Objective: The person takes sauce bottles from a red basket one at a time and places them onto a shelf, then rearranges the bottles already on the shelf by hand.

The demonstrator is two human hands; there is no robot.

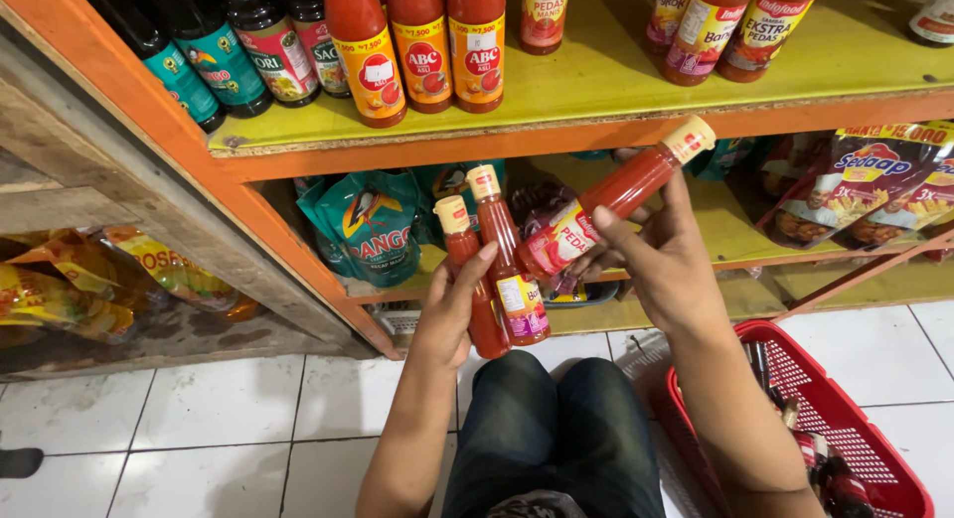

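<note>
Orange-framed wooden shelf [556,139] ahead, red plastic basket [874,448] below right. Left hand [452,309], fingers wrapped round two upright red sauce bottles [494,270]; right hand [661,260], fingers pinching a tilted red sauce bottle [606,205]. Risk: paired bottles slipping from one grip.

upper shelf [556,131] front left is crowded with sauce bottles [422,41]; bare board is left behind and right. lower shelf is blocked by pouches [373,230]. red basket [874,458] sits right on open tile floor [199,419].
</note>
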